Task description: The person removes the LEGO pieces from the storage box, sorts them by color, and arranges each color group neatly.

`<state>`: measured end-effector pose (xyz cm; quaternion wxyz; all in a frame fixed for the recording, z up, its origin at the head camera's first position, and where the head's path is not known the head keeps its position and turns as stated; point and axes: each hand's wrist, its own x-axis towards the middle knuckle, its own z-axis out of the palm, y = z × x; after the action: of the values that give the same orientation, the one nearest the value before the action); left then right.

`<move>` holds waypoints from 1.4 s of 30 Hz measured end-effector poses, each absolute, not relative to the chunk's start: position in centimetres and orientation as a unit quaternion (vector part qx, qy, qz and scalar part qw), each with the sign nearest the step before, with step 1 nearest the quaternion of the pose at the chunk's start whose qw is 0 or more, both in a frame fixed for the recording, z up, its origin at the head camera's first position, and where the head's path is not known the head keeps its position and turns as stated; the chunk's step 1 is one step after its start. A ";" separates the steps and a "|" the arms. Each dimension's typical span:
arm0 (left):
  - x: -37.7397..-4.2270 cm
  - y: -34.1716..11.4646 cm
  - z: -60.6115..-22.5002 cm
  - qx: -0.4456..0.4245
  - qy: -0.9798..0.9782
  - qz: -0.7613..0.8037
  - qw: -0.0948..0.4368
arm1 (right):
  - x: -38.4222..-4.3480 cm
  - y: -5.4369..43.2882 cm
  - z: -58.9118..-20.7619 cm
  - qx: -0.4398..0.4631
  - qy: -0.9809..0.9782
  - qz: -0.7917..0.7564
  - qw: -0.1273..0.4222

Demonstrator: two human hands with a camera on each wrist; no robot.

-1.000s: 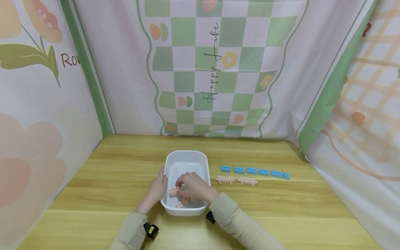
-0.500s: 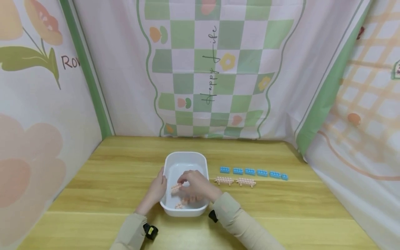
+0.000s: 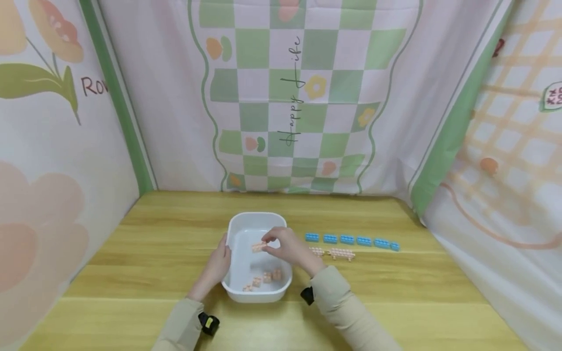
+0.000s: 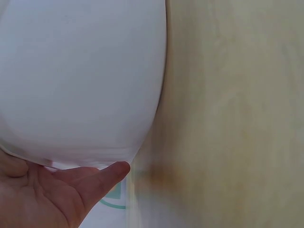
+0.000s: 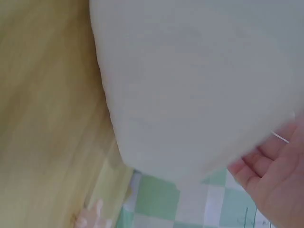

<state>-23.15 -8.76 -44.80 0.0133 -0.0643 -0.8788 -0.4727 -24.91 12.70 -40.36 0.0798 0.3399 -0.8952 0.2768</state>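
Four or so loose peach pieces near the person's end of the white tub, plus one peach brick up above the tub floor, pinched by one end in the right grip. Left grip along the tub's outer left wall with fairly straight fingers, just bracing by the look of it. Can't see the brick in the right wrist view, mostly tub wall there. Biggest worry imo: dropping that little brick, held only by an end; too light a squeeze and back down among the loose ones. Could also clip the tub's right wall if moved sideways too low. And careful with that right sleeve, near the pink builds and the row of blue bricks on the counter: one knock and out of line.
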 end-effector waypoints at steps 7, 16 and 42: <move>-23.1 -8.8 -44.6 -0.066 -0.881 -0.468 0.013 | -25.0 14.9 -39.5 0.311 -0.897 0.294 0.106; -23.2 -8.8 -44.6 -0.062 -0.882 -0.466 0.002 | -24.7 17.9 -38.9 0.244 -0.908 0.326 0.101; -23.4 -9.1 -44.9 -0.062 -0.884 -0.463 0.001 | -24.2 27.2 -40.0 0.142 -0.930 0.318 0.121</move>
<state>-23.42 -9.07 -44.94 0.0009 -0.0623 -0.8841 -0.4632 -24.23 27.17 -40.00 0.1212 0.1422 -0.9296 0.3176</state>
